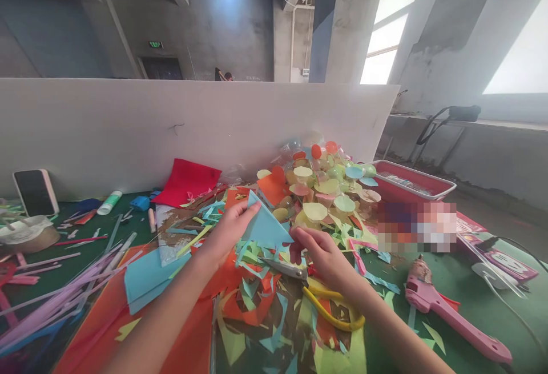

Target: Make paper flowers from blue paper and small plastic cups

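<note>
A light blue sheet of paper (266, 226), folded to a triangle, is held up between my two hands. My left hand (229, 231) pinches its upper left edge, thumb on the near face. At its right corner my right hand (314, 248) closes its fingertips on the paper. Just below lie scissors with yellow handles (331, 311), their metal blades pointing left and partly over paper scraps (252, 300). Left of my left forearm rests more light blue paper (149, 280), on top of orange sheets (171, 334).
Behind my hands is a heap of cut paper rounds (314, 211). A pink glue gun (454, 317) lies at right, near a red basket (415, 183). Purple strips (85, 282), a phone (36, 191) and a glue stick (109, 202) are at left. A white panel (192, 117) stands behind.
</note>
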Tool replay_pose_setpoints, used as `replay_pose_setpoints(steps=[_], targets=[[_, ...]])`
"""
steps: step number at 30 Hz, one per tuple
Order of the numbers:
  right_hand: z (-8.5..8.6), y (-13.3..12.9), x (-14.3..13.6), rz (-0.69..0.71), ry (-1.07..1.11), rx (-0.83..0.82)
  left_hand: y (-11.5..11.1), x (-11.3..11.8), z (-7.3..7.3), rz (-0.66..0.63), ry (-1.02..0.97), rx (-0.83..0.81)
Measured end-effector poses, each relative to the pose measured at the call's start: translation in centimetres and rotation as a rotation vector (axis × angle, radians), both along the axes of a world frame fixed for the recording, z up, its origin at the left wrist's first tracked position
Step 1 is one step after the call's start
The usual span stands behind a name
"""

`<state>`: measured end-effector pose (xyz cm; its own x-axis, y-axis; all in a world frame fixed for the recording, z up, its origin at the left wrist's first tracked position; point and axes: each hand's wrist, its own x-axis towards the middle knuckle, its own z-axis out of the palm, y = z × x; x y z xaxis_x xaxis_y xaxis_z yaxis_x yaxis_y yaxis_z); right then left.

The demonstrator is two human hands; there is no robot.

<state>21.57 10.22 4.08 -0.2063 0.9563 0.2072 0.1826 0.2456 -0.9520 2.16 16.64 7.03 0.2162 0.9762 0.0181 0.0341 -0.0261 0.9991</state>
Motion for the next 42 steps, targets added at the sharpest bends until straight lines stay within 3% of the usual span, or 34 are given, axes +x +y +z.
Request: replay_pose_setpoints(steps=[3,9,16,21,26,31,37,42], targets=[[-0.4,0.1,0.0,-0.050,0.015,0.094,0.2,-0.2,0.0,-0.014,0.014,-0.016],[-1.6,0.7,-0.1,-0.058,-0.163,0.354,-0.2,0.7,-0.1,-0.035,0.065,-0.016],[-1.8,0.9,0.2,-0.029,-0.183,0.426,-0.7,1.1,-0.3,-0.075,0.124,-0.016],[-1.4,0.8,0.1,-0.028,-0.160,0.397,-1.0,1.4,-0.5,-0.122,0.188,0.035],[-1.2,1.0,-0.1,-0.122,-0.157,0.321,-1.2,1.5,-0.5,-0.114,0.227,0.088],[-1.1,1.1,-0.1,-0.172,-0.114,0.205,-1.3,1.5,-0.7,-0.089,0.157,0.155],[-1.0,1.2,0.1,-0.196,-0.055,0.180,-1.7,1.5,-0.8,-0.170,0.271,0.143],[-1.0,1.1,0.3,-0.186,-0.082,0.247,-1.7,1.7,-0.2,-0.249,0.215,0.039]])
